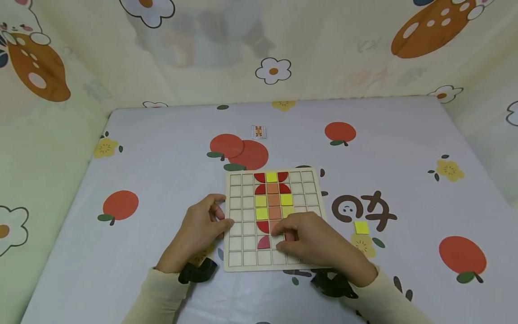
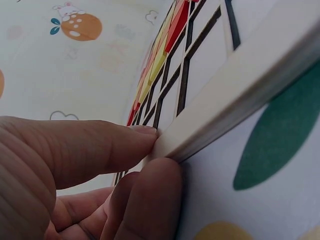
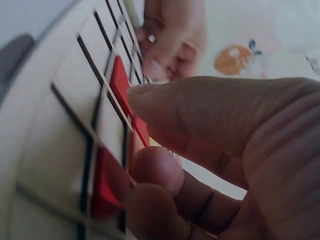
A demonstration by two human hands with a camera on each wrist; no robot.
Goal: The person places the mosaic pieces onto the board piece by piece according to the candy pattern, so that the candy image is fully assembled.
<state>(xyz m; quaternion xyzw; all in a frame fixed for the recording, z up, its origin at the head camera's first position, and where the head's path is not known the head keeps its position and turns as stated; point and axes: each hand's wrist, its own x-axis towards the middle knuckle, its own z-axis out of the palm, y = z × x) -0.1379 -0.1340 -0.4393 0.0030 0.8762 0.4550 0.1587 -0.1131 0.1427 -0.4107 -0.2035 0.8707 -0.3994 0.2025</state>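
Note:
A pale wooden grid board [image 1: 251, 258] lies on the table, with coloured tiles in its middle columns. Down the centre runs a strip of orange square tiles [image 1: 274, 200], flanked by yellow squares [image 1: 261, 213] and red curved tiles [image 1: 262, 226]. My left hand [image 1: 202, 225] pinches the board's left edge between thumb and finger. Over the lower middle cells is my right hand [image 1: 309, 238], its thumb and fingers bent and apart, fingertips at the board. Close by its thumb sits a pinkish-red curved tile [image 1: 264, 242]. My right hand partly hides the tiles on that side.
A loose yellow square tile [image 1: 361, 227] lies right of the board. Behind the board is a small printed card [image 1: 258, 132] with a grid pattern. The white tablecloth [image 1: 162, 166] carries fruit and flower prints, and patterned curtains [image 1: 332, 54] surround the table.

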